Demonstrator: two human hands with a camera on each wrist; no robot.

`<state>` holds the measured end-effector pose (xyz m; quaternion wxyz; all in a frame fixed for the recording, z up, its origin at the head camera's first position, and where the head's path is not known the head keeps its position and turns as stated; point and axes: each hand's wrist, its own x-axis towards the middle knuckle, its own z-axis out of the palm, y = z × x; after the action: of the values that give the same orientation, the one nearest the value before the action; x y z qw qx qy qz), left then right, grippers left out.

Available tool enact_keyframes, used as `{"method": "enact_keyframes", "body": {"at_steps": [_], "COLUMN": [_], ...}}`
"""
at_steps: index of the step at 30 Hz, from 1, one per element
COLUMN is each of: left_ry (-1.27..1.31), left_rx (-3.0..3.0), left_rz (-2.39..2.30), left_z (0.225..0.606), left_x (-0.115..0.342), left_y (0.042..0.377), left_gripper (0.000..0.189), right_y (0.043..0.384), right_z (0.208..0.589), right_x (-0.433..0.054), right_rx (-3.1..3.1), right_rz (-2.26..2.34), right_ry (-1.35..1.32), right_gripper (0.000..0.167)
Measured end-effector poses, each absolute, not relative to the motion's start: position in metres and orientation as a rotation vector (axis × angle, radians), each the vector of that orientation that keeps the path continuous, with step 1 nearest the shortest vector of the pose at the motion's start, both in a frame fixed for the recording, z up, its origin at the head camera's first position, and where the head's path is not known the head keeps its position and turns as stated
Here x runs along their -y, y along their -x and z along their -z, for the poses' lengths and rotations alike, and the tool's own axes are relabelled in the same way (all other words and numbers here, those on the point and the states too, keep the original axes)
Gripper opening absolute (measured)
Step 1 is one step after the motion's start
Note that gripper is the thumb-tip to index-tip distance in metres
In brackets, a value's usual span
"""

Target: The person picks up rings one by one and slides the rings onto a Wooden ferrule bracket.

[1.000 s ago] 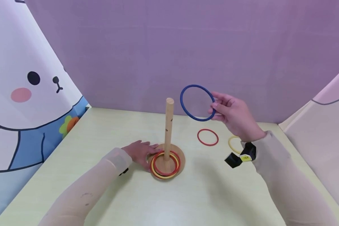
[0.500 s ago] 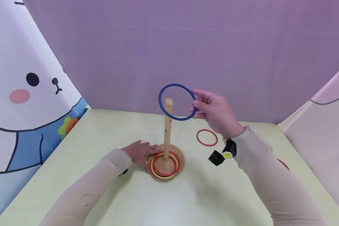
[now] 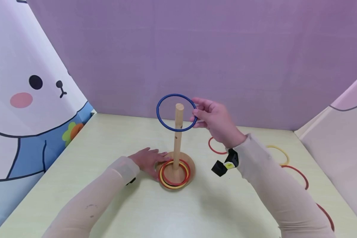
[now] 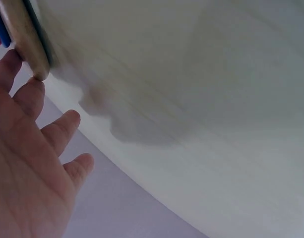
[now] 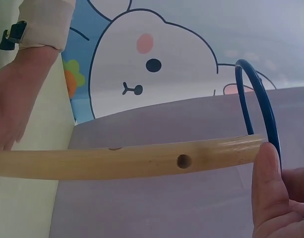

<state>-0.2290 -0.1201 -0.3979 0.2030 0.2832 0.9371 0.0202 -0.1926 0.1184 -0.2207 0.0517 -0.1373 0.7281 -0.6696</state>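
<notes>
Pinching the blue ring (image 3: 175,95) at its 3 o'clock with my right hand (image 3: 215,120), I touch the base (image 3: 184,156) at 9 o'clock, left hand (image 3: 146,161) relaxed.

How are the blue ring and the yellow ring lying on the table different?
The blue ring is blue; the yellow ring is yellow. The blue ring is up in the air, pinched by the right hand; the yellow ring lies on the table. The right sleeve hides part of the yellow ring, but not the blue ring. Both are thin hoops.
</notes>
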Motion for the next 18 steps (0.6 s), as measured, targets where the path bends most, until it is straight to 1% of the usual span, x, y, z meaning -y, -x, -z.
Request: {"method": "enact_keyframes", "body": {"at_steps": [7, 18], "left_ry": [-0.8, -0.781], "left_rx": [-2.619, -2.612], "left_rz": [-0.074, -0.097], "left_z": [0.397, 0.4], "left_x": [0.12, 0.124], "left_y": [0.229, 0.227], "left_gripper": [0.088, 0.09], "right_y": [0.193, 0.198], "right_z": [0.233, 0.276], "right_x": [-0.117, -0.113], "right_rx": [-2.191, -2.118], "right_rz": [2.033, 2.006], "right_ry": [0.375, 0.249], "right_gripper": [0.042, 0.042]}}
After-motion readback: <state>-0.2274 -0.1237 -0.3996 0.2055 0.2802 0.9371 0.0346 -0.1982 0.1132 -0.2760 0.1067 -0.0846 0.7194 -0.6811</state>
